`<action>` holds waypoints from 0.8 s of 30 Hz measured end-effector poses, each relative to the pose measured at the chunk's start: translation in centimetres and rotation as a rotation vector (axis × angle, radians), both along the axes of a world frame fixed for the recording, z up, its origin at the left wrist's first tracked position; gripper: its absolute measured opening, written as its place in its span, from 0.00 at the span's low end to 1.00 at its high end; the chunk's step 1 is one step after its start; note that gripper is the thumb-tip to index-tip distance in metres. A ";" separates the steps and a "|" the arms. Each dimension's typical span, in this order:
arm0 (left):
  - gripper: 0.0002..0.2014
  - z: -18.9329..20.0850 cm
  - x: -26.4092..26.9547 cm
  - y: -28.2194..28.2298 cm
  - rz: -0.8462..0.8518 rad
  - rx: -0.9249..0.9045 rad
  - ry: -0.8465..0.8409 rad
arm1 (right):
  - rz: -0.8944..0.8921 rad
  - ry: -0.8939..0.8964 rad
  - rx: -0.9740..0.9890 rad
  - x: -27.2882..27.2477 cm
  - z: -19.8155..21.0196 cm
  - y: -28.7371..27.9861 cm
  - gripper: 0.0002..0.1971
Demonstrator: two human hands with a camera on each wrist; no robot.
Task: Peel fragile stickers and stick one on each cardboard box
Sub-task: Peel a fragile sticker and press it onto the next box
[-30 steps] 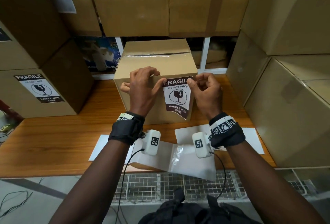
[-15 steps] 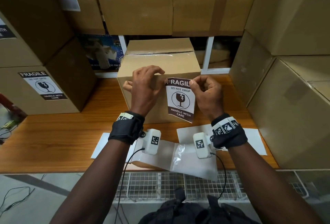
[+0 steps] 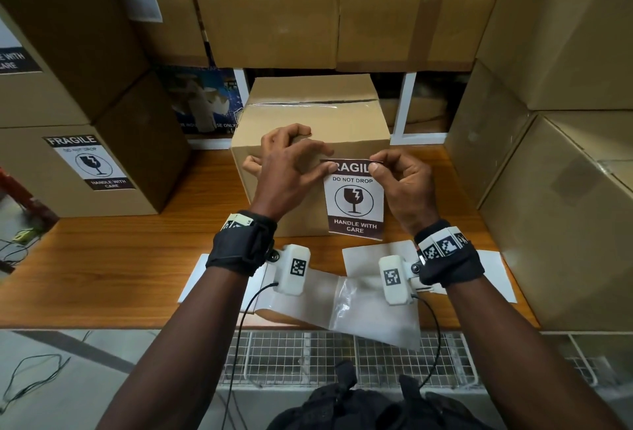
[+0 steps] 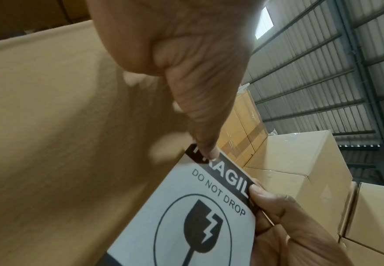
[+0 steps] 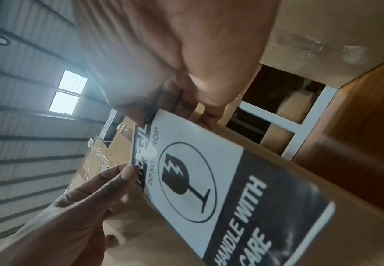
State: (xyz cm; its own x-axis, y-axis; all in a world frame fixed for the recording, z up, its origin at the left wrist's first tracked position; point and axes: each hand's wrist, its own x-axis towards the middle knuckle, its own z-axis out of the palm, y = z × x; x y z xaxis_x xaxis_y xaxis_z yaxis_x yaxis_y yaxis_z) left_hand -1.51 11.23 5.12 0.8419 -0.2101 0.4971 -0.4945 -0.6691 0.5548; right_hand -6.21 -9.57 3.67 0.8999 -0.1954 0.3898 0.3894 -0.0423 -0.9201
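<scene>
A small taped cardboard box (image 3: 308, 121) stands on the wooden table (image 3: 137, 258). A white and brown FRAGILE sticker (image 3: 354, 200) hangs upright against its front face, near the right edge. My left hand (image 3: 291, 165) has its fingers spread at the box's top edge, and its thumb (image 4: 200, 126) presses the sticker's top left corner (image 4: 195, 154) onto the cardboard (image 4: 61, 126). My right hand (image 3: 397, 179) pinches the top right corner between thumb and forefinger (image 4: 261, 196). In the right wrist view the sticker (image 5: 209, 162) lies along the box face, its lower band loose.
A box bearing a FRAGILE sticker (image 3: 85, 169) stands at the left. Large boxes are stacked at the right (image 3: 548, 224) and across the back (image 3: 274, 18). White backing sheets (image 3: 373, 313) lie on the table's front edge, above a wire shelf (image 3: 308, 354).
The sticker has shifted slightly right and down and now hangs straighter against the box. My left fingers have spread out, leaving only the thumb on the corner. The right hand keeps its pinch.
</scene>
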 end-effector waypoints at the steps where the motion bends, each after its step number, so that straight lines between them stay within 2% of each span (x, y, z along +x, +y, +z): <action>1: 0.16 0.0 0.1 0.0 0.004 0.002 0.002 | -0.003 -0.001 0.001 0.1 0.0 0.0 0.04; 6: 0.12 0.1 0.1 -0.1 0.026 -0.058 -0.023 | -0.045 0.001 -0.005 0.4 -0.1 0.3 0.06; 11: 0.11 0.0 0.0 -0.8 0.083 -0.154 -0.080 | -0.189 -0.006 -0.079 1.1 -0.6 0.4 0.07; 24: 0.13 0.2 0.3 -1.2 0.129 -0.126 -0.033 | -0.364 -0.028 -0.160 1.8 -0.1 0.9 0.04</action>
State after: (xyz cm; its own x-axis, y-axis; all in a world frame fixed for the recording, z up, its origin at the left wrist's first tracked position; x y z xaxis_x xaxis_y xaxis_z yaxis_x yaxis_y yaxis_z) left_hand -1.25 10.06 5.34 0.8406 -0.0355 0.5406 -0.4284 -0.6543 0.6232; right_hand -4.43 -8.65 3.60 0.7717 -0.4344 0.4645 0.3470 -0.3244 -0.8800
